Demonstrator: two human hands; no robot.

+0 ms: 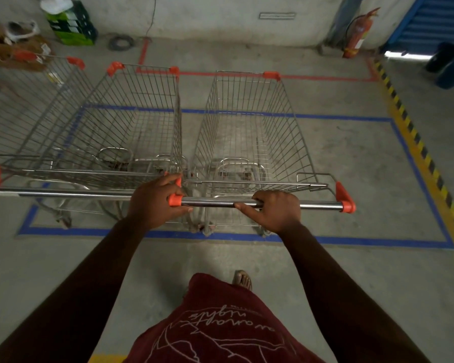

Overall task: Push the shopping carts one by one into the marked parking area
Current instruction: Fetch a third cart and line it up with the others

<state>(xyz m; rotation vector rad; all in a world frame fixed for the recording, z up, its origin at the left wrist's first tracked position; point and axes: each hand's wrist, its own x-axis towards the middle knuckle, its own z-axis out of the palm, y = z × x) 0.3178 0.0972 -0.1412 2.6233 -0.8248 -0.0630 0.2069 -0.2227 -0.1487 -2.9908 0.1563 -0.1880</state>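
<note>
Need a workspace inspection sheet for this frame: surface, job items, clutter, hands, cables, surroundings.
Surface: concrete floor with blue tape rectangle; red tape line beyond.
Job's things: right cart in the rectangle, rear wheels at the near line; middle cart beside it; third cart at left.
Clutter: green box, brown bags.
Hands: left hand and right hand grip the handle bar.
Cables: coiled cable by wall.
Surroundings: fire extinguisher, blue shutter, yellow-black stripe.

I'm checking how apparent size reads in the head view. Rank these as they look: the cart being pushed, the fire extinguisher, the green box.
1. Cart being pushed, nearest the camera.
2. Green box and fire extinguisher: look alike, unranked.
</note>
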